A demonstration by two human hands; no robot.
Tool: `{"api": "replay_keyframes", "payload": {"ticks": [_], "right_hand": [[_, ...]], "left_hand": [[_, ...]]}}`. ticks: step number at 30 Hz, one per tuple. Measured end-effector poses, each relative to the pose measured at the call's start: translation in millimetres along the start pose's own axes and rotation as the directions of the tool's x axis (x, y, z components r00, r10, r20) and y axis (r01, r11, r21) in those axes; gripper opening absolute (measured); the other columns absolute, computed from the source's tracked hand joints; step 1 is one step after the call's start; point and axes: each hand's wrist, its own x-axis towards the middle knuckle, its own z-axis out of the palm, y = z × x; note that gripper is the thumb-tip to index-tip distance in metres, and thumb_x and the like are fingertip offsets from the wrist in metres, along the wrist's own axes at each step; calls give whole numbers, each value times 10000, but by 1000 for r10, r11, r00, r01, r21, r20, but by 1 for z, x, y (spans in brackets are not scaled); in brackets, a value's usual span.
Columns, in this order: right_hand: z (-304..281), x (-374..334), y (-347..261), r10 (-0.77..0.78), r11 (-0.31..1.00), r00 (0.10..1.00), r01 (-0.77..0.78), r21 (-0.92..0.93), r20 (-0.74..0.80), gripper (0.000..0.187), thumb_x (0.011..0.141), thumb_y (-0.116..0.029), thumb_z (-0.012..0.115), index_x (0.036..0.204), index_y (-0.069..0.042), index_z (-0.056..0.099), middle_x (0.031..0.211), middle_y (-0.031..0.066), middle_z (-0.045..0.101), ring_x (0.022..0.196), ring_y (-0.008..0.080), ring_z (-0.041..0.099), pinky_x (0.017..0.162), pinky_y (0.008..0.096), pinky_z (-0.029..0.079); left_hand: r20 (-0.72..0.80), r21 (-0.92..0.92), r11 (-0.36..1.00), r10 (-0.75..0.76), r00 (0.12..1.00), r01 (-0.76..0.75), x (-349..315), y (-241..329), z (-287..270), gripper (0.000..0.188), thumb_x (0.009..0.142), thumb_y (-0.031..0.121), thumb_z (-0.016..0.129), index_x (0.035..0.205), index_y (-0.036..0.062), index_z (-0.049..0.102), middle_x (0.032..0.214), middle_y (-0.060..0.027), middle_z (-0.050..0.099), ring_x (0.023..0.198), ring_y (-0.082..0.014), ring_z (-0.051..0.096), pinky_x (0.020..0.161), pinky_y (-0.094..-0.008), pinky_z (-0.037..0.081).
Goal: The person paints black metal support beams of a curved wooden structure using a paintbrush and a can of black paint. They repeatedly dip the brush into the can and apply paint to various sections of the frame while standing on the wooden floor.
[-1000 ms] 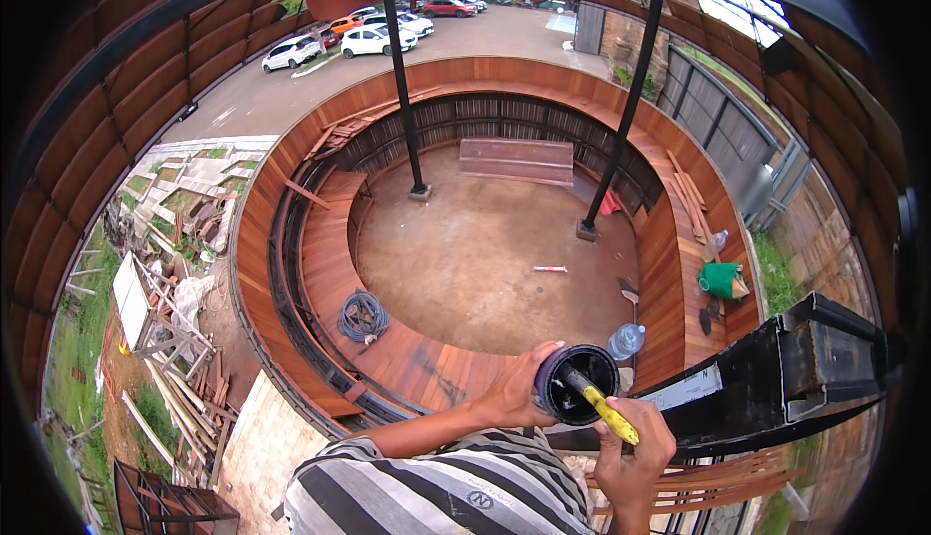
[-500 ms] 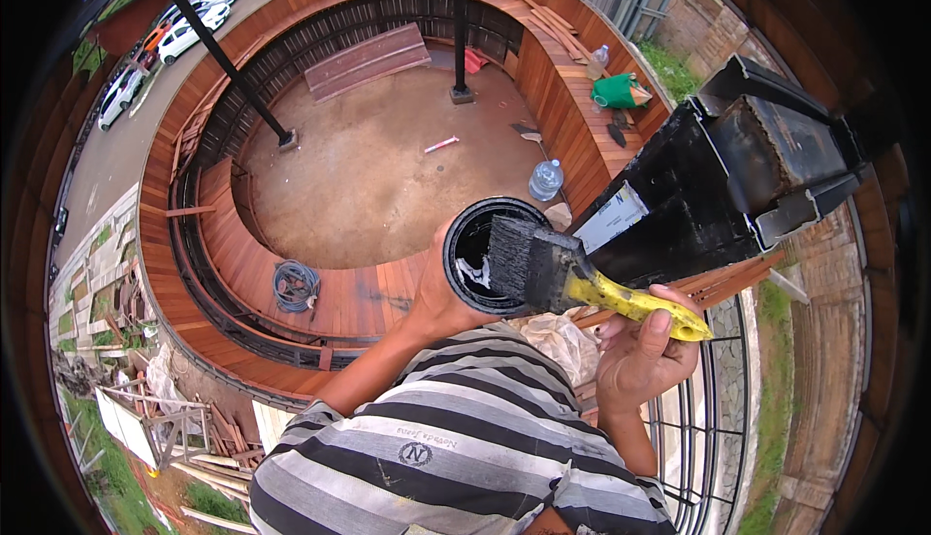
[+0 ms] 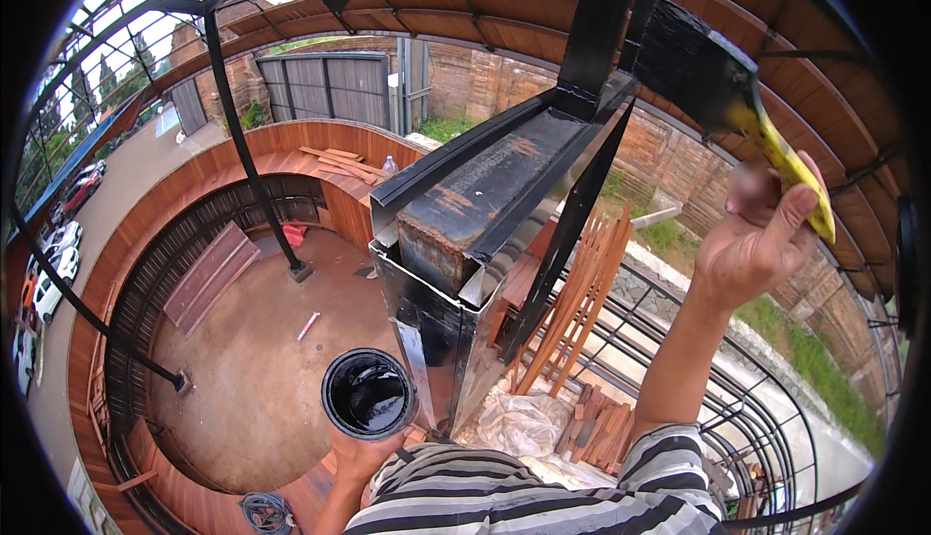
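My left hand (image 3: 361, 455) is wrapped round a round black paint can (image 3: 332, 417) with glossy black paint inside, held low in front of my striped shirt. Raised at the upper right, my right hand (image 3: 752, 254) grips a wide paintbrush (image 3: 797, 181) by its yellow handle. Its black-coated bristles point up and left, beside a black upright steel post (image 3: 596, 35). Whether they touch the metal I cannot tell. Below that post lies a thick black steel beam (image 3: 514, 178) with rusty patches and an open, boxed end.
Far below, a curved wooden bench (image 3: 116, 302) rings a brown floor (image 3: 252, 380). Thin black poles (image 3: 247, 137) rise from it. Reddish timber strips (image 3: 582, 292), clear plastic sheeting (image 3: 524, 426) and black curved rails (image 3: 766, 419) lie below my right arm. A coiled cable (image 3: 267, 514) sits at lower left.
The brush has left the can's mouth and gone up and right to the steel post. My left hand with the can is lower and further left. The view has tilted up.
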Motion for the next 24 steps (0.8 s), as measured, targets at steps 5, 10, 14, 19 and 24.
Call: {"api": "replay_keyframes", "payload": {"ticks": [5,10,14,19,24], "right_hand": [[21,52,53,22,961,912,94,-261,409,279,1060,-278,702,1201,-38,726,900,38,726,749,70,630,639,204,460],[40,110,93,-191,812,830,434,-391,524,200,1043,-241,723,1172,-92,751,922,42,757,761,89,670,682,259,511],[39,104,60,-164,788,790,465,-404,591,172,1022,-193,742,1153,-82,750,897,27,746,681,67,602,607,239,472],[50,66,77,-182,686,561,661,-305,808,150,991,-180,764,1111,-94,736,909,59,767,705,140,705,620,286,532],[83,160,66,-514,429,526,842,-329,678,178,985,-106,754,1162,-112,742,1025,53,788,841,165,749,694,309,584]], "left_hand": [[-50,-5,1000,10,999,-11,-2,-24,-2,1099,596,120,983,1490,4,354,1358,-177,619,1243,-299,640,1099,-421,493],[-46,-47,999,2,999,-4,0,-27,2,1117,587,149,990,1492,4,351,1382,-186,596,1273,-297,617,1111,-423,480],[-91,-12,999,51,995,-52,-1,-30,0,1152,587,126,983,1520,5,318,1409,-191,575,1290,-300,607,1132,-426,470],[-142,-123,992,-24,990,7,-2,-27,0,1172,581,135,985,1530,8,308,1410,-182,575,1298,-300,602,1139,-430,465],[-120,-9,999,34,992,-35,6,-28,-3,1186,569,158,989,1529,7,310,1399,-180,576,1294,-298,600,1128,-430,465]]}}
